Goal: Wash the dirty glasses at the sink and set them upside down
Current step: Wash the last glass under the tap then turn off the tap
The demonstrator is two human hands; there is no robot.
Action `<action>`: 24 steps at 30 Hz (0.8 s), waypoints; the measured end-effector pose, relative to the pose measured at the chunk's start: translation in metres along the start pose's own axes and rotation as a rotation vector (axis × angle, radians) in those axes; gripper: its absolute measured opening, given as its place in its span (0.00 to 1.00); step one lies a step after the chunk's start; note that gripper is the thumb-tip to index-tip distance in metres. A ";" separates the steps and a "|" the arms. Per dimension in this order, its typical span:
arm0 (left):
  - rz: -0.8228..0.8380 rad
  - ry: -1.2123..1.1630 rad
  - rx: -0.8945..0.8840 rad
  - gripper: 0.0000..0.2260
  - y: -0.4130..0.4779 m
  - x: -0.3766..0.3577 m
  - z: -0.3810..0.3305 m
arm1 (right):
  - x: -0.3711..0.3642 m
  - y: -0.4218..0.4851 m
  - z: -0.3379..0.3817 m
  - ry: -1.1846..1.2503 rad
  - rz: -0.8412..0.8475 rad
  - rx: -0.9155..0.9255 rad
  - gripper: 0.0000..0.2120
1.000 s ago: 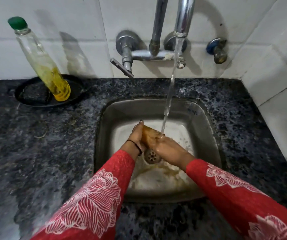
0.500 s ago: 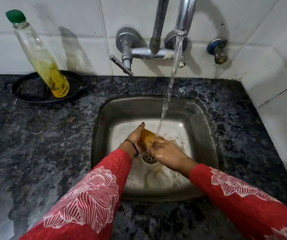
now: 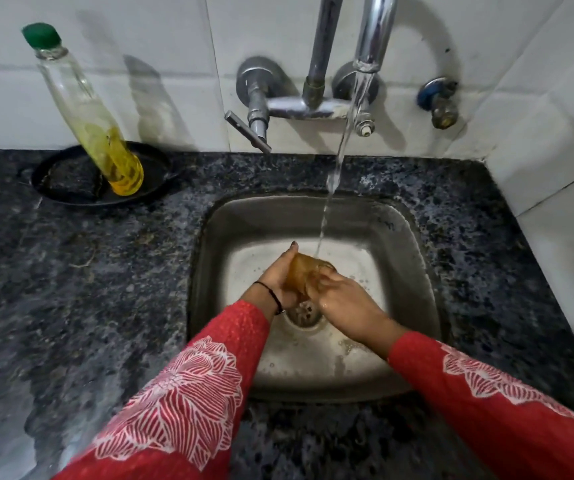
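Brown-stained glass [image 3: 300, 273] tilted in the sink [image 3: 413, 244] above the drain [image 3: 305, 314], under the tap's stream [image 3: 339, 164], our left hand [image 3: 276, 285] gripping its base, our right hand [image 3: 345, 302] curled on its rim, far left, bottle [image 3: 88, 116] part full of yellow liquid in a black dish [image 3: 63, 192]

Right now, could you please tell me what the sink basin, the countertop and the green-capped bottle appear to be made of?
Sink basin: likely stainless steel, dull grey with soft metallic sheen.
Countertop: seemingly polished granite, black with grey speckles.
Bottle: clear, yellow liquid visible through it; glass or plastic, I cannot tell.
Its cap: matte green, probably plastic.
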State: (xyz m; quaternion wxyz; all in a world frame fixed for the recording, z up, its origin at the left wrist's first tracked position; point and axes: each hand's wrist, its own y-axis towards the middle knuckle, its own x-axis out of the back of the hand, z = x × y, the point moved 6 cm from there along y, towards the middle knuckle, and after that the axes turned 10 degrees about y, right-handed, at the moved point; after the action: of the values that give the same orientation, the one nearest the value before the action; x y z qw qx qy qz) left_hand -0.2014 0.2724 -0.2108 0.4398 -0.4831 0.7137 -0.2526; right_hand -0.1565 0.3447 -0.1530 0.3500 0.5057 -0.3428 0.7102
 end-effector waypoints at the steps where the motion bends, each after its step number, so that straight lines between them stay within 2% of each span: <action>1: 0.024 -0.068 -0.025 0.28 0.001 -0.003 0.001 | 0.009 0.002 0.001 0.080 -0.099 0.000 0.16; 3: 0.019 -0.180 -0.080 0.27 0.003 -0.005 0.001 | 0.021 0.006 -0.004 0.491 -0.209 -0.146 0.15; 5: 0.001 -0.267 -0.172 0.22 0.000 -0.004 -0.007 | 0.023 0.002 -0.012 0.800 -0.444 -0.258 0.13; 6: -0.027 -0.278 -0.212 0.20 -0.001 -0.002 -0.012 | 0.022 -0.001 -0.019 0.987 -0.577 -0.373 0.10; 8: -0.082 -0.244 -0.282 0.17 -0.005 -0.004 -0.025 | 0.011 -0.010 -0.033 1.539 -0.834 -0.689 0.08; 10: -0.152 -0.132 -0.375 0.11 -0.010 -0.011 -0.042 | -0.011 -0.011 -0.032 2.079 -1.001 -0.961 0.15; 11: -0.191 -0.033 -0.417 0.06 -0.012 -0.017 -0.051 | -0.019 -0.010 -0.032 2.243 -1.065 -1.055 0.18; 12: -0.221 0.064 -0.442 0.03 -0.015 -0.024 -0.058 | -0.026 -0.009 -0.031 2.327 -1.096 -1.129 0.19; 14: -0.233 0.209 -0.469 0.03 -0.019 -0.039 -0.069 | -0.036 -0.005 -0.031 2.399 -1.121 -1.211 0.22; 17: -0.146 0.221 -0.495 0.04 -0.024 -0.055 -0.076 | -0.036 -0.001 -0.037 2.379 -1.166 -1.212 0.24; 21: -0.016 0.125 -0.557 0.04 -0.040 -0.053 -0.080 | -0.012 0.015 -0.050 2.452 -1.157 -0.967 0.17; 24: 0.220 0.067 -0.450 0.08 -0.050 -0.042 -0.066 | 0.014 0.028 -0.051 2.403 -0.963 -0.758 0.13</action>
State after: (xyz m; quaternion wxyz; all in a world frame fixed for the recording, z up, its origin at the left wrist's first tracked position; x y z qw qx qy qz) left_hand -0.2291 0.2860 -0.1232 0.3219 -0.4796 0.8145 -0.0539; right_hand -0.2079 0.3747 -0.1560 0.7607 -0.4825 0.2101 0.3799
